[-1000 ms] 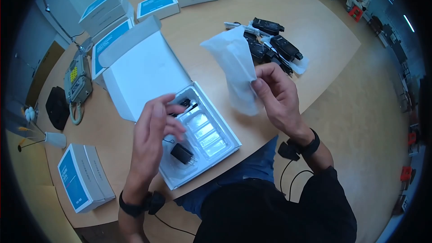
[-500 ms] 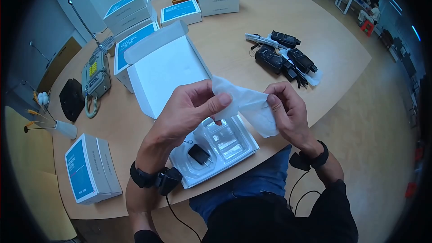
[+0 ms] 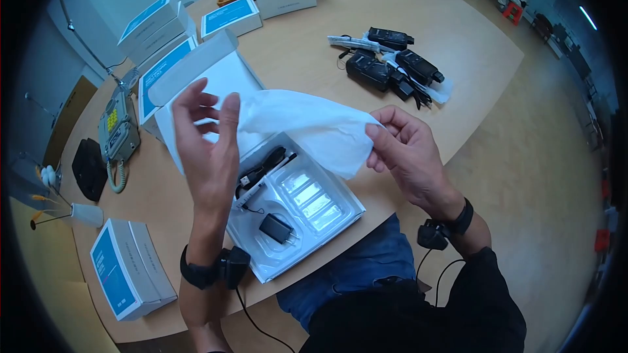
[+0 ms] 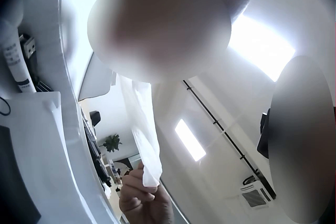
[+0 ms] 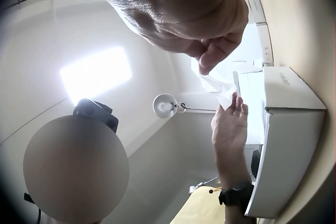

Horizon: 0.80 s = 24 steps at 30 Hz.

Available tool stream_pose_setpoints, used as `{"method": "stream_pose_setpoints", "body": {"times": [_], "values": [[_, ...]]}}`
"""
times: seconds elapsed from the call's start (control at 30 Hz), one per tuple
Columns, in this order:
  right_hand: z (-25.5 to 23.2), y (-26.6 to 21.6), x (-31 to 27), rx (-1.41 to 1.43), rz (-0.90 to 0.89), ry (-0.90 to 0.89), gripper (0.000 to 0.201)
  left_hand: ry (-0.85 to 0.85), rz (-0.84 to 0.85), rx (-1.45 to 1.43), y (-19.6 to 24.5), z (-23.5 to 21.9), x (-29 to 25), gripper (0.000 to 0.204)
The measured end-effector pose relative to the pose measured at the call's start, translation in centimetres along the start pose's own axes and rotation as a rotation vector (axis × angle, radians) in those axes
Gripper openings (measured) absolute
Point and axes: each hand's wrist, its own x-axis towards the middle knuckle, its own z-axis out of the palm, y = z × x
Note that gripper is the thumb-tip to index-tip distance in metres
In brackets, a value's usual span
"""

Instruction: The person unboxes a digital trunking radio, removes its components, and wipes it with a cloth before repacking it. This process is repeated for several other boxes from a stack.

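Observation:
A limp white translucent sleeve stretches sideways above an open white box. My right hand pinches its right end between thumb and fingers. At the sleeve's other end my left hand has its fingers spread and loosely bent, the thumb close beside the material. In the right wrist view the left hand is also seen with its fingers apart near the sleeve. Below, the box's clear plastic tray holds a black plug adapter and a black USB cable.
Several black handheld devices lie in a pile on the table at the right. Closed blue-and-white boxes are stacked at the back, with two more boxes at front left. A telephone and a white vase stand at the left.
The sleeve first hung from the right hand, then both hands held it. Now the left hand has let go and moved left, and the sleeve extends sideways from the right hand.

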Motion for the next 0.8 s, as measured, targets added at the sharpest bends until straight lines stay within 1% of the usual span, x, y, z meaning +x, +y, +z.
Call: {"method": "stream_pose_setpoints", "body": {"times": [0.03, 0.07, 0.13, 0.17, 0.2, 0.23, 0.27, 0.3, 0.33, 0.37, 0.4, 0.47, 0.5, 0.53, 0.6, 0.63, 0.67, 0.7, 0.73, 0.77, 0.8], "values": [[0.4, 0.1, 0.2, -0.017, -0.046, 0.071, 0.024, -0.063, 0.106, -0.052, 0.8, -0.2, -0.3, 0.047], [0.8, 0.2, 0.4, -0.019, -0.05, 0.084, 0.024, -0.127, 0.215, -0.103, 1.7, -0.5, -0.6, 0.049], [1.7, 0.5, 0.8, -0.041, -0.081, 0.054, 0.025, -0.391, 0.324, -0.024, 4.9, -0.6, -2.1, 0.051], [2.3, 0.8, 0.9, -0.067, -0.119, 0.052, 0.029, -0.442, 0.36, 0.001, 5.2, -0.1, -2.6, 0.048], [2.7, 0.8, 0.9, -0.073, -0.116, 0.05, 0.029, -0.491, 0.394, 0.028, 5.3, 0.2, -3.0, 0.046], [3.2, 0.6, 0.8, -0.092, -0.128, 0.037, 0.029, -0.532, 0.308, 0.015, 4.8, 0.5, -3.4, 0.039], [3.5, 0.6, 0.8, -0.108, -0.141, 0.021, 0.03, -0.524, 0.303, 0.019, 4.1, 0.4, -3.5, 0.039], [3.8, 0.6, 0.9, -0.109, -0.14, 0.013, 0.03, -0.57, 0.113, -0.103, 3.4, 0.3, -3.4, 0.038], [3.8, 0.6, 0.9, -0.191, -0.166, 0.016, 0.03, -0.616, -0.075, -0.228, 3.1, 0.1, -3.3, 0.037], [3.8, 0.4, 0.9, -0.276, -0.196, 0.025, 0.029, -0.614, -0.226, -0.267, 3.3, -0.1, -3.1, 0.032], [3.7, 0.6, 0.8, -0.28, -0.203, 0.037, 0.029, -0.623, -0.217, -0.274, 3.9, -0.1, -3.1, 0.032], [3.5, 1.5, 0.8, -0.296, -0.283, -0.022, 0.029, -0.465, 0.007, -0.18, 5.4, 0.2, -3.5, 0.026], [3.5, 1.5, 0.8, -0.3, -0.282, -0.022, 0.03, -0.421, 0.042, -0.173, 5.7, 0.5, -3.8, 0.022], [3.3, 1.6, 0.9, -0.305, -0.288, -0.014, 0.03, -0.425, 0.05, -0.18, 5.6, 0.5, -3.7, 0.022], [2.7, 1.7, 1.1, -0.507, -0.373, -0.03, 0.029, -0.589, -0.015, -0.173, 4.9, 0.1, -3.3, 0.017], [2.6, 1.6, 1.0, -0.48, -0.325, -0.036, 0.029, -0.594, -0.01, -0.175, 4.7, 0.1, -3.3, 0.017], [2.4, 1.4, 0.9, -0.482, -0.326, -0.031, 0.029, -0.492, 0.002, -0.203, 4.5, 0.2, -3.3, 0.013], [2.1, 1.3, 0.7, -0.46, -0.3, -0.066, 0.029, -0.386, 0.012, -0.231, 4.3, 0.4, -3.3, 0.009], [1.9, 1.2, 0.5, -0.437, -0.271, -0.103, 0.028, -0.384, 0.009, -0.235, 4.0, 0.4, -3.3, 0.009], [1.8, 1.3, 0.4, -0.44, -0.271, -0.106, 0.028, -0.339, 0.067, -0.157, 3.8, 0.4, -3.1, 0.006], [1.7, 1.3, 0.3, -0.513, -0.36, -0.156, 0.027, -0.293, 0.126, -0.078, 3.7, 0.5, -2.9, 0.004]]}}
